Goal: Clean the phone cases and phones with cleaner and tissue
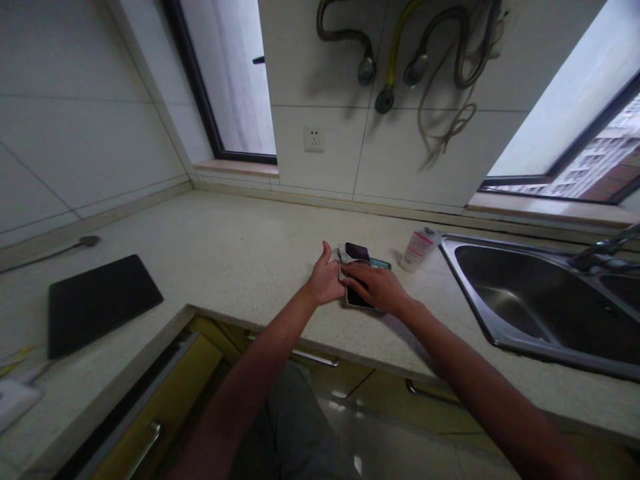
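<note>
My left hand [326,280] rests on the countertop at the left edge of a small group of flat things, thumb raised apart, its other fingertips partly hidden. My right hand [383,287] reaches across them from the right, fingers stretched out and lying flat, tips close to the left hand. Under the right fingers lies a flat black phone-like thing [356,297] with a pale edge. Behind the fingers is a second dark, flat rectangular thing [357,251]. Pale crumpled material, perhaps tissue or cloth [343,255], shows between the hands. A teal-edged item [381,264] sticks out behind the right hand.
A translucent tube with pink print [419,250] stands beside the steel sink [463,300] on the right. At left lie a black flat panel [103,303], a cable plug [89,241] and a white device [17,400]. The countertop's front edge [240,319] runs close below my arms.
</note>
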The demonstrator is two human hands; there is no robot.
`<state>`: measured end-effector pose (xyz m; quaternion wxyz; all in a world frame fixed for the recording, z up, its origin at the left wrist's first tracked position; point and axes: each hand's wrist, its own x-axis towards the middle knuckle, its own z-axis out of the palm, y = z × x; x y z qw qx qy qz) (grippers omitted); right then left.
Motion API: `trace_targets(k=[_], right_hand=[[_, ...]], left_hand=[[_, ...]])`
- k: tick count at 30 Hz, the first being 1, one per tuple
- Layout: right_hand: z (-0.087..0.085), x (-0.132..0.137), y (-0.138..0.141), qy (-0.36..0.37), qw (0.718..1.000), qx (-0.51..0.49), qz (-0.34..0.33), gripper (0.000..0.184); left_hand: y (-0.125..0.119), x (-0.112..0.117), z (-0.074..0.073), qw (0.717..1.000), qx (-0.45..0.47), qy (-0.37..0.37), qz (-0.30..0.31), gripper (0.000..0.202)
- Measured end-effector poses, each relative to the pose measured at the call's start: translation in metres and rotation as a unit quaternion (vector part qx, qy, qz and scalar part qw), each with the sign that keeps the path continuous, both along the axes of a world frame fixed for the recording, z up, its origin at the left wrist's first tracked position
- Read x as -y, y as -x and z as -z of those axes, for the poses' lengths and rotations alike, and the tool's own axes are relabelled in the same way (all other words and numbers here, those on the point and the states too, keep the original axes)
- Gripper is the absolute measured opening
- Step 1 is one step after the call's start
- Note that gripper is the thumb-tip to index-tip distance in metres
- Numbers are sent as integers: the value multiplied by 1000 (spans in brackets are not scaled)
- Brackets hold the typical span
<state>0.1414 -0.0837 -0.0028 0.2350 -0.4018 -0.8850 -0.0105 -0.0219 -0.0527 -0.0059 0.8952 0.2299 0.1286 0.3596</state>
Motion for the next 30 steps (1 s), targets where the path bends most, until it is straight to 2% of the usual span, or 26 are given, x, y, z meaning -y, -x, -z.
trace_targets(k=[7, 13, 19, 25, 28, 30], right_hand=[[-8, -11, -5, 11, 992, 1, 124, 41], [-4, -21, -13, 0, 979, -79, 186, 40], [-5, -23, -20, -4, 963, -174, 207, 36], [4, -31, -28, 55, 921, -319, 215, 35], [8, -33, -27, 97, 908, -360, 189, 35], [10, -32, -25, 121, 910, -364, 158, 34]], left_hand=[[2, -2, 7, 998, 23, -24, 48, 86], [5, -4, 8, 998, 20, -39, 34, 85], [5, -3, 6, 999, 14, -35, 19, 84], [5, -2, 3, 1000, 17, -23, -2, 77], [5, -3, 1, 999, 16, -19, -37, 74], [6, -4, -1, 997, 11, -17, -69, 72]])
